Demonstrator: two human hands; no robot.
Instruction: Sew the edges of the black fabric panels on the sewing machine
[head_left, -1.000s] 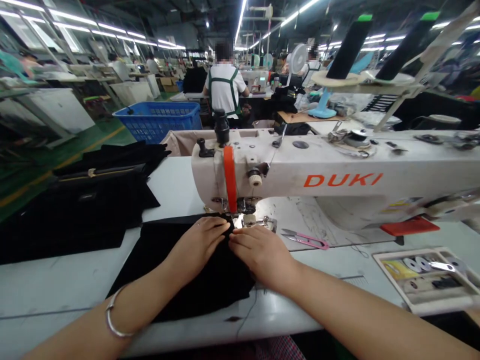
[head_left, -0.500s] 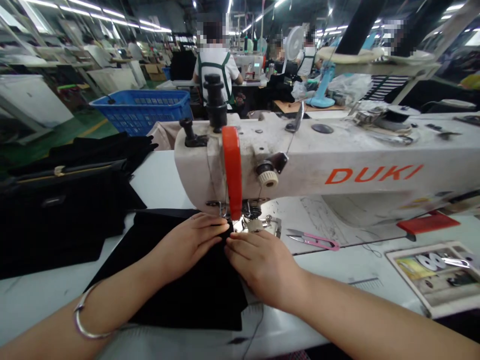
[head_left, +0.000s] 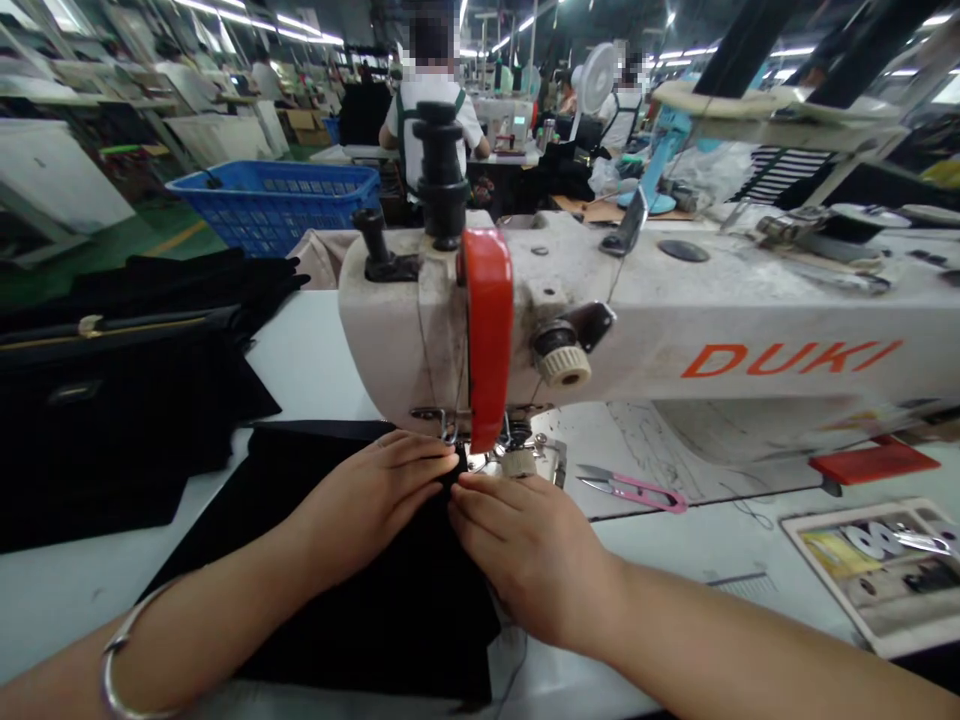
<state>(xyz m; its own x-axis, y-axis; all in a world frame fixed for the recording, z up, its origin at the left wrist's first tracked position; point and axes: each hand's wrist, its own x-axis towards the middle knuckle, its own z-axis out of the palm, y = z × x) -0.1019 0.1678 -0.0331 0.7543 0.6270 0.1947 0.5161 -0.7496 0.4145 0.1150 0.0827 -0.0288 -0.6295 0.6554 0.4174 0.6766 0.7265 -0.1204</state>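
A black piece of fabric (head_left: pixel 360 600) lies on the white table under the head of a white sewing machine (head_left: pixel 600 320) marked DUKI. My left hand (head_left: pixel 375 495) rests flat on the fabric, fingers stretched toward the presser foot (head_left: pixel 487 460). My right hand (head_left: pixel 517 540) lies beside it, fingers pressed down on the fabric's edge right in front of the needle. The fingertips of both hands nearly touch. A silver bangle (head_left: pixel 124 650) sits on my left wrist.
Pink thread snips (head_left: pixel 637 490) lie on the machine bed to the right. A tray of bobbins (head_left: pixel 885 570) sits at far right. Black fabric pieces (head_left: pixel 112 390) are stacked at left. A blue basket (head_left: pixel 277 205) and other workers stand behind.
The view has moved closer to the machine head. Both hands stay on the black fabric at the presser foot, barely shifted.
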